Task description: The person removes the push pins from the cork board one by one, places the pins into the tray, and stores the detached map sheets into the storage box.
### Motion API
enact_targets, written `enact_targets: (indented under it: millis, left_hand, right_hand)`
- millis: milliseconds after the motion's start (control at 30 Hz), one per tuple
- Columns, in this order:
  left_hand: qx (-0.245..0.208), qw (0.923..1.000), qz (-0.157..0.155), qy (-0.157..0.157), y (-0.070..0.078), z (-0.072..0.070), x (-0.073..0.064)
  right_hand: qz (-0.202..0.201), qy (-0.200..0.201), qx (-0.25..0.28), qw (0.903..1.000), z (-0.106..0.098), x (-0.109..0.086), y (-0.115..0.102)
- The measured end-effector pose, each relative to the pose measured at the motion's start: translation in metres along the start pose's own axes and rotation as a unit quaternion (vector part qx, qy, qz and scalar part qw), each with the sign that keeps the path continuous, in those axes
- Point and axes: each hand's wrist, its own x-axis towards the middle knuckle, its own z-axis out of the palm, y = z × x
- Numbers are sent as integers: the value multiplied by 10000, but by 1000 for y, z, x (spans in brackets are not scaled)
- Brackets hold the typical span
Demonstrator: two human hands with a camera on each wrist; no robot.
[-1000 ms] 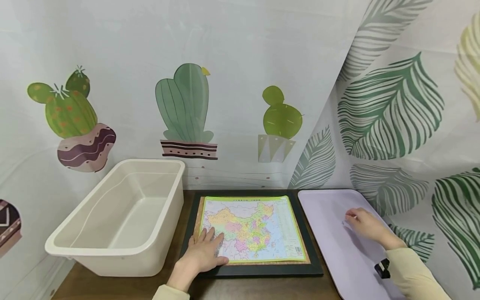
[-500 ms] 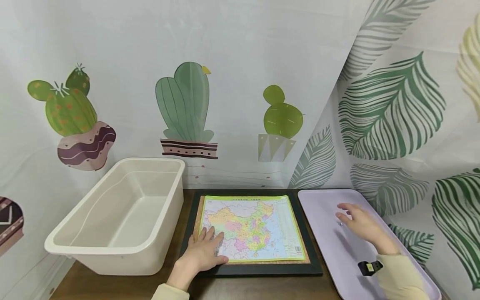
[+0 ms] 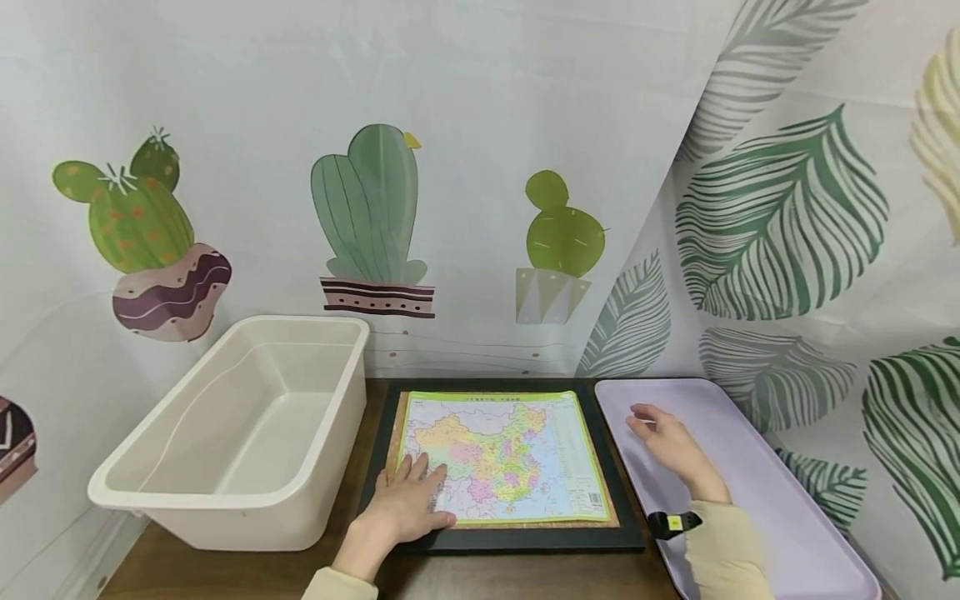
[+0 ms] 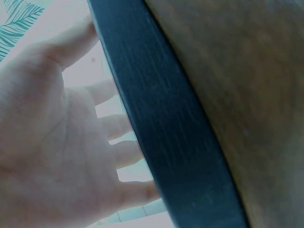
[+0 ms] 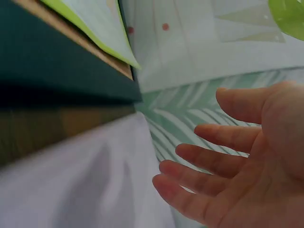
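Note:
A colourful paper map with a lime-green border lies on a cork board in a black frame. My left hand rests spread on the map's lower left part, its fingers straight. In the left wrist view, the frame's black edge crosses in front of the left fingers. My right hand is over the left part of a lilac tray. In the right wrist view, its fingers are apart and relaxed, with nothing seen between them.
A deep cream plastic tub stands on the brown wooden table left of the frame. Behind hangs a white curtain printed with cacti and leaves. A black wrist device sits at the right sleeve.
My right hand has opened its fingers and moved left over the tray, towards the frame. The tiny shiny thing near it earlier is out of sight. My left hand stays put.

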Motion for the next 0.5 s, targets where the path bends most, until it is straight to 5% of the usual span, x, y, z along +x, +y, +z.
enact_targets:
  millis: [233, 500]
  left_hand:
    - [15, 10000, 13, 6, 0, 0, 0]
    - [0, 10000, 13, -4, 0, 0, 0]
  right_hand:
    - [269, -119, 497, 9983, 27, 7, -10]
    - [408, 308, 684, 9963, 43, 10, -25]
